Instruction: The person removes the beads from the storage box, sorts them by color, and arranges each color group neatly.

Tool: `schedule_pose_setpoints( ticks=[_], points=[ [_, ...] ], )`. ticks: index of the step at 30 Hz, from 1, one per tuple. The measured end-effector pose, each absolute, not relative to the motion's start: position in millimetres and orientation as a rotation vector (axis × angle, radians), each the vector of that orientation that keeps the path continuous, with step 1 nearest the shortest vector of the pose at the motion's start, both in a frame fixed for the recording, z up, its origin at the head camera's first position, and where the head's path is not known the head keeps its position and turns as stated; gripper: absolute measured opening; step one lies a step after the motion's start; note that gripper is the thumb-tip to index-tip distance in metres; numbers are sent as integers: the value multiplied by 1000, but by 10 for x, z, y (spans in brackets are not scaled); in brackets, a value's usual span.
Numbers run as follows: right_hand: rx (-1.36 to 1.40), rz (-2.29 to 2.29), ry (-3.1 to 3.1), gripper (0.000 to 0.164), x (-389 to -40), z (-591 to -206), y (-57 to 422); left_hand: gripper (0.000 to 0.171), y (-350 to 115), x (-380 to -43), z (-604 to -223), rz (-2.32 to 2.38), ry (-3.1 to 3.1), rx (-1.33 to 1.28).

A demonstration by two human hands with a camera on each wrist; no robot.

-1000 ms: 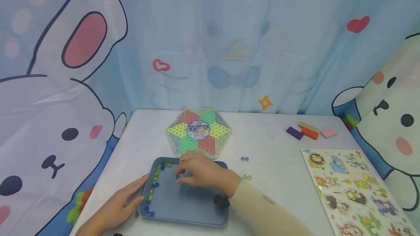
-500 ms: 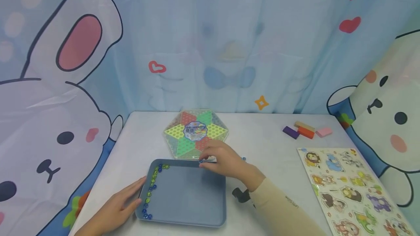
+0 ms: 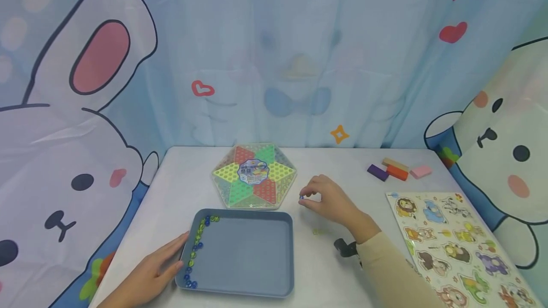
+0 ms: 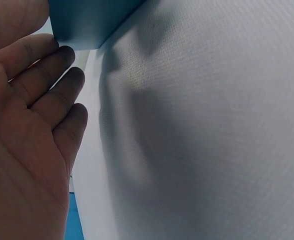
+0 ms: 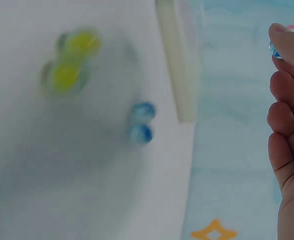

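Note:
My right hand (image 3: pixel 331 201) pinches a blue marble (image 5: pixel 274 50) between thumb and forefinger, above the table to the right of the tray. Two more blue marbles (image 5: pixel 142 122) lie side by side on the table in the right wrist view, near two yellow-green marbles (image 5: pixel 69 60). The grey-blue tray (image 3: pixel 248 293) bears a line of blue and yellow-green marbles (image 3: pixel 192 255) along its left side, turning the corner at the back. With fairly straight fingers, my left hand (image 3: pixel 150 270) rests at the tray's left edge; in the left wrist view its palm shows.
Behind the tray lies a hexagonal Chinese checkers board (image 3: pixel 254 176). Several coloured blocks (image 3: pixel 397 172) sit at the back right, with an animal sticker sheet (image 3: pixel 454 246) in front of them. A printed curtain (image 3: pixel 239 61) hangs behind the table (image 3: pixel 347 170).
My right hand has moved from over the tray, rightward past its back right corner, carrying the blue marble. The left hand stays at the tray's edge. The head view has shifted slightly.

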State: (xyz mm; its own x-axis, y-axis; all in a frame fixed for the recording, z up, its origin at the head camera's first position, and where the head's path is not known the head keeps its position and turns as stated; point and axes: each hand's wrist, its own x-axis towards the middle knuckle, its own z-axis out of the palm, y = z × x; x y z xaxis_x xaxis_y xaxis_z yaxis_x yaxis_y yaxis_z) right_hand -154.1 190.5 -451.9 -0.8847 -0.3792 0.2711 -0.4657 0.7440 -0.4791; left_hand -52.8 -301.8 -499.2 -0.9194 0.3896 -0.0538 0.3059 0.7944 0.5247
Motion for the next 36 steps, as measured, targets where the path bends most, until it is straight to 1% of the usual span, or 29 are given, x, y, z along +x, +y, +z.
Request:
schedule_pose_setpoints(
  ticks=[6,14,23,36],
  points=[
    [526,823,-2905,13,-1538,-4697,2176,65,-3012,-522,-4987,780,2780,528],
    [375,816,-3033,15,-1552,-4858,2377,64,-3024,-522,-4975,770,2802,555],
    [364,816,-3081,16,-1602,-4997,2459,68,-2985,-497,-4907,771,2749,507],
    [324,814,-3112,16,-1578,-5005,2423,66,-3003,-500,-4959,767,2800,537]
  ],
)
